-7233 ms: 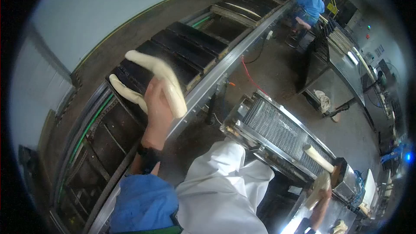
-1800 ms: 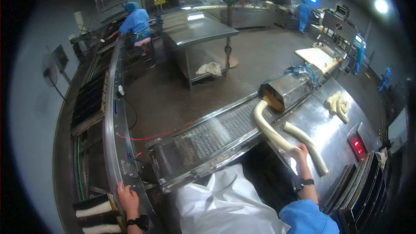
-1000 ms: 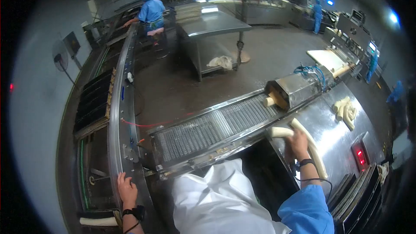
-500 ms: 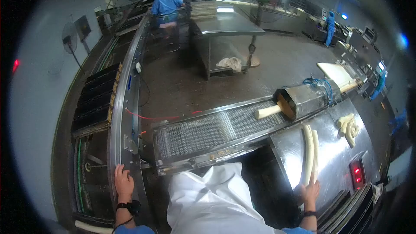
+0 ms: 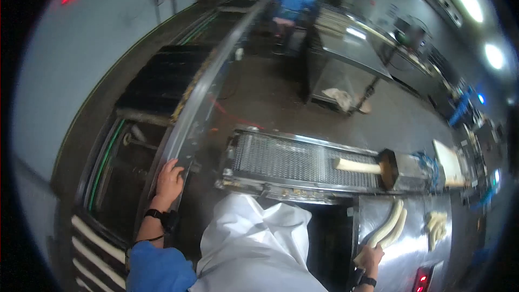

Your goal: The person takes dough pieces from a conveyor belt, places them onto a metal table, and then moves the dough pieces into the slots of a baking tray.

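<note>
My left hand rests on the metal rail of the conveyor line at left, fingers lying over its top and slightly bent. On the steel table at right, my right hand is closed around the near end of two long, pale dough ropes that lie side by side. Its fingertips are partly hidden. Just beyond, a small heap of dough pieces lies on the same table. A thick dough log comes out of a metal chute onto the mesh belt.
Several dough ropes lie at the lower left. Dark trays sit on the line beside the wall. A co-worker in blue stands farther along it, near a steel table. A red digital display is at lower right.
My view has turned left and tilted, bringing more dough ropes into sight at lower left. My right hand and the dough ropes remain together on the table. My left hand stays on the rail.
</note>
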A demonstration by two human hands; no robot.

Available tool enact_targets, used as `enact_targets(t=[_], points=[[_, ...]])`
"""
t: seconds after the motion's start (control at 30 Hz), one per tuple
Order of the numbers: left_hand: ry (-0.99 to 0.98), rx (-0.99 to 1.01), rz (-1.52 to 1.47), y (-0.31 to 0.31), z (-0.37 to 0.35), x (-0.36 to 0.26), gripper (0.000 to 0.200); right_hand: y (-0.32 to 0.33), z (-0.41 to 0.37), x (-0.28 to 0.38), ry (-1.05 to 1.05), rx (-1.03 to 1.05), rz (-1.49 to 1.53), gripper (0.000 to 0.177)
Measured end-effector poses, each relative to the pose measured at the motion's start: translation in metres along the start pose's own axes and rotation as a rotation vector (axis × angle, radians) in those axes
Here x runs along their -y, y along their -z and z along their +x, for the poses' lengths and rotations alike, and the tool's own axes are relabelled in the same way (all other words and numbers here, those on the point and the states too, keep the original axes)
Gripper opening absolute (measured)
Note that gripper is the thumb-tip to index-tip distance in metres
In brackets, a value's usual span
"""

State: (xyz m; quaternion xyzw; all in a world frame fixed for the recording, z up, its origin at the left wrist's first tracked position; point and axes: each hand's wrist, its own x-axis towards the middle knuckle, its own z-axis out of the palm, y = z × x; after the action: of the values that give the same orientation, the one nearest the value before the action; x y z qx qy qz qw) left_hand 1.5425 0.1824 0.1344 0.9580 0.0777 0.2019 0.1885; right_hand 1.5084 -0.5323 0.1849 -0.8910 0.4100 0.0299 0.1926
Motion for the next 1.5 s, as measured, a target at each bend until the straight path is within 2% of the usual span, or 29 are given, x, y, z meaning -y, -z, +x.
enact_targets(t=[0.03, 0.07, 0.13, 0.17, 0.2, 0.23, 0.27, 0.3, 0.33, 0.37, 0.4, 0.43, 0.47, 0.6, 0.67, 0.7, 0.77, 0.87, 0.93, 0.97, 1.0, 1.03, 1.07, 1.13, 1.2, 1.27, 1.33, 1.43, 1.5], points=[[0.019, -0.013, -0.071, 0.003, -0.010, -0.002, 0.023, -0.014, 0.023, -0.019, 0.123, 0.103, 0.332, 0.046], [0.067, -0.024, -0.062, 0.009, -0.023, -0.004, 0.023, -0.015, 0.031, -0.005, 0.162, 0.124, 0.306, 0.046], [0.070, -0.058, -0.109, 0.019, -0.048, -0.009, 0.025, -0.008, 0.035, 0.017, 0.306, 0.337, 0.766, 0.022], [0.066, -0.083, -0.094, 0.020, -0.061, -0.007, 0.026, 0.007, 0.009, 0.054, 0.300, 0.363, 0.927, 0.019], [0.095, -0.081, -0.086, 0.024, -0.075, -0.010, 0.026, 0.023, -0.005, 0.082, 0.388, 0.400, 0.909, 0.024], [0.112, -0.084, -0.091, 0.029, -0.085, -0.014, 0.026, 0.042, -0.028, 0.110, 0.512, 0.374, 0.887, 0.043], [0.123, -0.089, -0.096, 0.033, -0.093, -0.016, 0.026, 0.073, -0.134, 0.202, 0.380, 0.126, 0.818, 0.045], [0.162, -0.081, -0.098, 0.034, -0.103, -0.016, 0.026, 0.076, -0.081, 0.186, 0.548, 0.309, 0.803, 0.051], [0.175, -0.083, -0.097, 0.035, -0.109, -0.016, 0.026, 0.091, -0.084, 0.209, 0.621, 0.342, 0.695, 0.057], [0.184, -0.118, -0.114, 0.036, -0.115, -0.016, 0.025, 0.099, -0.109, 0.234, 0.603, 0.320, 0.809, 0.052], [0.194, -0.153, -0.130, 0.037, -0.120, -0.017, 0.024, 0.099, -0.115, 0.248, 0.794, 0.154, 0.829, 0.056], [0.209, -0.154, -0.128, 0.038, -0.124, -0.018, 0.024, 0.105, -0.117, 0.278, 0.825, 0.346, 0.844, 0.056], [0.195, -0.168, -0.133, 0.040, -0.126, -0.018, 0.023, 0.095, -0.124, 0.300, 0.935, 0.283, 0.968, 0.058], [0.172, -0.226, -0.158, 0.042, -0.132, -0.016, 0.021, 0.093, -0.239, 0.420, 1.211, 1.016, 0.948, 0.074], [0.198, -0.240, -0.148, 0.036, -0.134, -0.013, 0.019, 0.071, -0.280, 0.467, 1.315, 1.306, 0.866, 0.087], [0.182, -0.243, -0.145, 0.035, -0.135, -0.010, 0.019, 0.060, -0.280, 0.488, 1.412, 1.365, 0.710, 0.088], [0.188, -0.232, -0.157, 0.031, -0.136, -0.008, 0.017, 0.025, -0.294, 0.509, 1.340, 1.413, 0.793, 0.072], [0.171, -0.265, -0.193, 0.023, -0.137, -0.006, 0.017, -0.035, -0.277, 0.522, 1.260, 1.251, 0.726, 0.054], [0.190, -0.256, -0.203, 0.020, -0.138, -0.005, 0.017, -0.075, -0.252, 0.517, 1.226, 0.995, 0.510, 0.047], [0.214, -0.242, -0.246, 0.019, -0.137, -0.004, 0.017, -0.109, -0.217, 0.514, 1.193, 0.951, 0.420, 0.045], [0.238, -0.227, -0.290, 0.020, -0.136, -0.004, 0.017, -0.147, -0.178, 0.506, 1.267, 0.878, 0.356, 0.046], [0.246, -0.229, -0.295, 0.020, -0.135, -0.005, 0.017, -0.176, -0.142, 0.495, 1.456, 0.654, 0.106, 0.052], [0.294, -0.208, -0.374, 0.025, -0.133, -0.007, 0.017, -0.177, -0.143, 0.484, 1.414, 0.396, -0.252, 0.057], [0.350, -0.185, -0.455, 0.033, -0.130, -0.008, 0.017, -0.229, -0.077, 0.449, 1.451, 0.189, -0.506, 0.066], [0.393, -0.210, -0.589, 0.045, -0.124, -0.007, 0.018, -0.237, -0.070, 0.418, 1.218, 0.128, -0.678, 0.074], [0.400, -0.198, -0.597, 0.058, -0.120, -0.005, 0.020, -0.234, -0.089, 0.401, 1.199, 0.014, -0.674, 0.077], [0.412, -0.195, -0.591, 0.071, -0.115, -0.003, 0.022, -0.221, -0.101, 0.398, 1.273, 0.008, -0.642, 0.077], [0.361, -0.306, -0.537, 0.086, -0.101, 0.008, 0.028, -0.239, -0.081, 0.390, 1.334, -0.016, -0.572, 0.076], [0.478, -0.443, -0.485, 0.090, -0.089, 0.019, 0.031, -0.247, -0.078, 0.390, 1.387, -0.084, -0.473, 0.065]])
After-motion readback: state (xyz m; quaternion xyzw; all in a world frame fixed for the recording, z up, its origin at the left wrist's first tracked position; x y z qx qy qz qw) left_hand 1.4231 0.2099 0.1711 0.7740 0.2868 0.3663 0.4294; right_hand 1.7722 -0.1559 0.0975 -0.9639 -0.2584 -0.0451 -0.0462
